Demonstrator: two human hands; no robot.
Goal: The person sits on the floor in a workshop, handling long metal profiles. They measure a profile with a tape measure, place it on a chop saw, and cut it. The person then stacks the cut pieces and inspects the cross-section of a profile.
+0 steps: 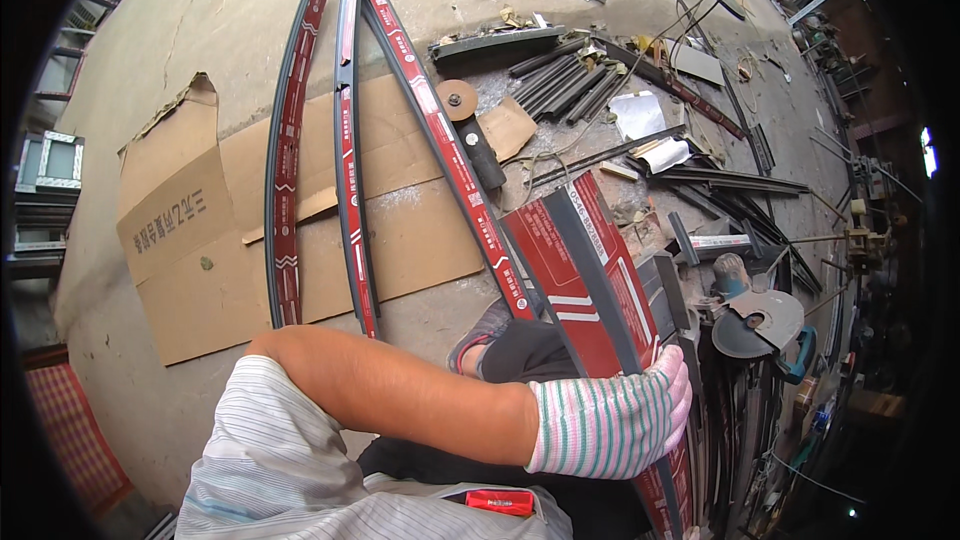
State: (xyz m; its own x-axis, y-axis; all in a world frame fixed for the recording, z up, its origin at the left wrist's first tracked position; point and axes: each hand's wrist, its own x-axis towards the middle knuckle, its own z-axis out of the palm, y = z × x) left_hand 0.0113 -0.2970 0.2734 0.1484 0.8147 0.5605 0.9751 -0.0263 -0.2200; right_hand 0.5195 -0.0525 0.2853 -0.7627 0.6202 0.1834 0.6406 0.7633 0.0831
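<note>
My left hand (608, 424), in a white knitted glove with green and pink stripes, reaches across my lap. Its fingers curl around a wide dark grey metal profile (588, 285) covered in red protective film. The profile slants from near my knee down past my hand to the lower edge. What the fingertips press against is hidden behind the profile. My right hand is not in view. Three long profiles with red film, a left one (290, 155), a middle one (350, 155) and a right one (440, 125), lie ahead on the floor.
A flattened cardboard box (185, 250) lies under the long profiles. An angle grinder (765, 325) with a large disc sits to the right, by a heap of metal offcuts. Beyond it are a brown disc (457, 99), dark bars (570, 80) and loose cables.
</note>
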